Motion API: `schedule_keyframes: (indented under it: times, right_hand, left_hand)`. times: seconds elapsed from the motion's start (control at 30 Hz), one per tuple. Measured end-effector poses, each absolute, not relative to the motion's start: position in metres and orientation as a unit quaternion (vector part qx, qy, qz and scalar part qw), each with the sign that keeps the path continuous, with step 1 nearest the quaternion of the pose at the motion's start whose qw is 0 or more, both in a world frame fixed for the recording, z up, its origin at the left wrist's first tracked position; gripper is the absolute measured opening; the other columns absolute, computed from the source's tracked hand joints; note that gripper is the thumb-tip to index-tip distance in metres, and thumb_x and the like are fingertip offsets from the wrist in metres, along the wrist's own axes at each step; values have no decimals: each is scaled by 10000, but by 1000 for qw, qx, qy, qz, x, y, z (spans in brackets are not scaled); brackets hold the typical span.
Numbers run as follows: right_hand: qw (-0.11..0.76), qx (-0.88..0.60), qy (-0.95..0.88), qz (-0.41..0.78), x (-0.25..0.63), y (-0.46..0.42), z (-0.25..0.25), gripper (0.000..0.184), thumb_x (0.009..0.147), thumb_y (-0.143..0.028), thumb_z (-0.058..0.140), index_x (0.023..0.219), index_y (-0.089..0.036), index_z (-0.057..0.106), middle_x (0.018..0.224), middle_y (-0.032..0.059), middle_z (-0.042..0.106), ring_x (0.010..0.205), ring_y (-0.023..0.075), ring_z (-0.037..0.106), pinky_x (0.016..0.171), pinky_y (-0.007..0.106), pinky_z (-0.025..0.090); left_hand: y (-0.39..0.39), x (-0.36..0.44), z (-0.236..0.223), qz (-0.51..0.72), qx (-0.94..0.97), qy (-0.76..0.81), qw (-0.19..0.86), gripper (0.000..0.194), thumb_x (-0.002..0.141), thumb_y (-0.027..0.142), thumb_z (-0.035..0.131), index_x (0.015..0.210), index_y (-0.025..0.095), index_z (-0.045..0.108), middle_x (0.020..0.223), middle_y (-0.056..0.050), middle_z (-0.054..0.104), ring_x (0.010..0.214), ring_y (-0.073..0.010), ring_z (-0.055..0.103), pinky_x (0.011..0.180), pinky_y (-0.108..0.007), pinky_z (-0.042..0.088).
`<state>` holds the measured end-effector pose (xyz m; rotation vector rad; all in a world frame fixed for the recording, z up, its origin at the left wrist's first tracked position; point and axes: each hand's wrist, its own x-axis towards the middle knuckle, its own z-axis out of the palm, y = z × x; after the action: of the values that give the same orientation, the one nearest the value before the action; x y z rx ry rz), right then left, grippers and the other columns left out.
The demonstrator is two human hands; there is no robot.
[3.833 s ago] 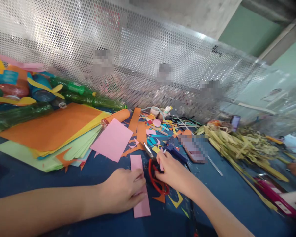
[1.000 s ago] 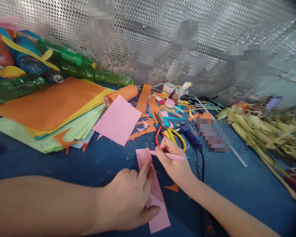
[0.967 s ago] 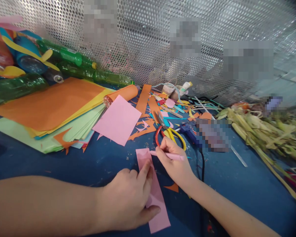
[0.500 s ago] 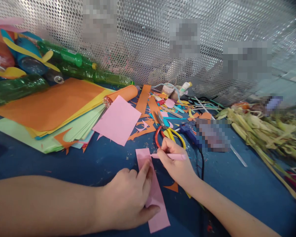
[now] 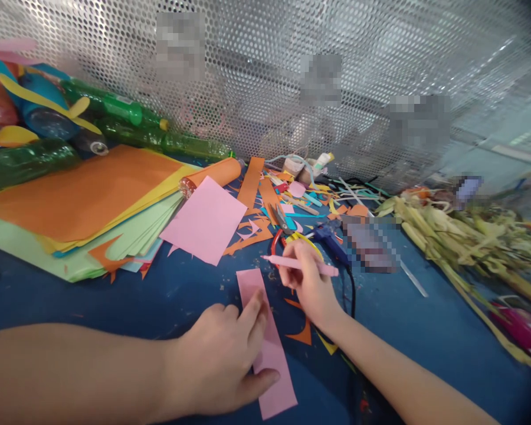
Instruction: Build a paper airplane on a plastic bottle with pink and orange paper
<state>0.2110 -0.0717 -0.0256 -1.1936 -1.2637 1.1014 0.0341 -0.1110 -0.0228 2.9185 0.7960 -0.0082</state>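
A pink paper strip (image 5: 278, 360) lies lengthwise on the blue table. My left hand (image 5: 223, 357) presses on it, index finger stretched toward its far end and thumb spread out lower down. In my right hand (image 5: 312, 289) is a slim pink marker (image 5: 301, 265), its tip pointing left and raised off the strip's far right corner. Just beyond that hand lie scissors (image 5: 279, 219) with red and yellow handles, partly hidden by the fingers. Orange and yellow paper scraps (image 5: 301, 333) rest between the strip and my right wrist.
A square pink sheet (image 5: 206, 218) leans near stacked coloured paper (image 5: 84, 195) on the left. Green bottles (image 5: 110, 103) line the mesh wall. Small cuttings, a blue glue gun (image 5: 331, 241), a glue stick (image 5: 413, 277) and dried husks (image 5: 460, 248) spread across the right.
My right hand has lifted the marker tip off the strip and drawn slightly away from it. The left hand stays pressed on the paper. The view has shifted a little.
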Motion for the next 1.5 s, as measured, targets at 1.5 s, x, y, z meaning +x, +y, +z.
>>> schedule_keyframes:
  times: [1.5]
  right_hand:
    - [442, -501, -649, 364, 208, -75, -25, 183, 799, -270, 559, 696, -208, 421, 570, -67, 390, 488, 85, 380, 466, 221, 314]
  left_hand:
    - [-117, 32, -12, -41, 943, 327, 54, 762, 830, 627, 221, 1296, 54, 410, 1280, -254, 429, 829, -313, 574, 670, -445, 481]
